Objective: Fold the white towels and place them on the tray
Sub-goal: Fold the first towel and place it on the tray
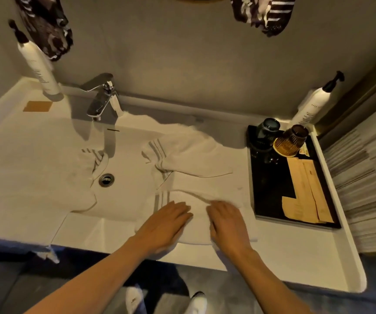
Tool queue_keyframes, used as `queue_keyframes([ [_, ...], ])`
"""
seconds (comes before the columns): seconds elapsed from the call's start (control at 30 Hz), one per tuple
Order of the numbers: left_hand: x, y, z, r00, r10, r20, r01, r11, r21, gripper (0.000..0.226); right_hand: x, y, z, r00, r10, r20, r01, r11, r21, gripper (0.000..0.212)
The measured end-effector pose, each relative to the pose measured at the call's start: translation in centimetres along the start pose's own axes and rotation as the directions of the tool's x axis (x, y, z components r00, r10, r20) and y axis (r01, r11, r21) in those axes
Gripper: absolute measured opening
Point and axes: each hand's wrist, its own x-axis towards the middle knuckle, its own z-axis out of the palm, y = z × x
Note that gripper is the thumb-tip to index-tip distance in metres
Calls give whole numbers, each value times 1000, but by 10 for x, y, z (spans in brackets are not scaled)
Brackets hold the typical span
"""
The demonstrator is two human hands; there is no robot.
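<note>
Surface: white vanity counter (24, 141) | On it: white grey-striped towels (196, 155); black rectangular tray (270, 200); two white pump bottles (42, 71)

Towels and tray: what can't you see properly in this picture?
Head view only:
- Towel under both hands: the left hand and right hand hide its folds.
- Bottle label: too small to read.
- Tray: packets and cups cover part of it.
- Patterned cloths at the top: cut off by the edge.

Towel (196, 214) partly hidden under both hands.
</note>
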Motion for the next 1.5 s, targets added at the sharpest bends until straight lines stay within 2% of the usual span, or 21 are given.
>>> queue_keyframes([
  [0.13,-9,-11,6,981,-194,21,193,980,58,53,0,23,-3,982,186,22,-176,956,-233,47],
  [0.2,-20,-12,6,919,-395,-4,394,918,44,58,-4,25,-3,972,228,55,-206,943,-262,47],
  [0.23,-23,-13,3,835,-549,-26,550,835,15,63,-5,24,-3,970,234,60,-210,940,-267,45],
  [0.27,-26,-14,1,714,-699,-24,699,715,-16,69,-5,22,-4,969,239,60,-216,940,-266,44],
  [0.3,-29,-15,-3,607,-795,-2,794,607,-37,74,-5,21,-5,968,242,66,-218,942,-254,42],
  [0.33,-30,-17,-7,551,-834,33,833,547,-79,76,-5,19,-9,967,245,65,-222,944,-245,36],
  [0.4,-25,-19,-19,547,-827,132,810,483,-332,68,-7,14,-18,969,238,65,-215,943,-256,21],
  [0.47,-13,-16,-34,557,-811,177,686,330,-648,60,-9,12,-23,976,199,83,-166,940,-297,17],
  [0.5,-7,-15,-43,549,-819,168,620,264,-739,60,-10,13,-23,978,188,93,-152,940,-306,16],
  [0.6,-6,-14,-65,501,-854,142,495,148,-856,62,-10,12,-22,962,255,99,-217,931,-295,14],
  [0.67,-21,-16,-72,492,-855,163,512,133,-849,65,-13,4,-24,945,306,115,-262,921,-289,16],
  [0.73,-39,-13,-69,506,-839,199,620,194,-760,64,-21,-6,-25,929,331,164,-273,915,-297,18],
  [0.83,-55,-6,-49,603,-777,180,724,438,-533,62,-26,-11,-23,885,405,231,-323,890,-320,19],
  [0.9,-56,1,-38,674,-738,36,697,620,-360,56,-22,-11,-28,821,518,241,-433,839,-329,22],
  [0.97,-51,11,-30,744,-657,-123,642,754,-142,56,-15,-9,-30,793,556,249,-457,813,-362,41],
  [1.0,-46,19,-27,774,-612,-162,614,788,-43,63,-13,-11,-31,840,486,242,-393,852,-346,50],
  [1.07,-34,34,-19,858,-484,-173,503,859,92,77,-15,-25,-23,958,198,207,-148,961,-235,48],
  [1.13,-21,49,-3,961,-259,-94,268,957,109,72,-21,-33,-4,981,69,182,-46,991,-125,44],
  [1.2,-12,58,14,988,-155,-8,155,987,50,58,-34,-32,8,963,158,220,-144,987,-77,53],
  [1.27,-11,58,26,980,-196,32,194,980,51,55,-50,-17,14,957,194,217,-174,979,-105,58],
  [1.5,-28,37,27,944,-324,56,312,937,155,69,-65,3,14,959,224,175,-204,971,-123,65],
])
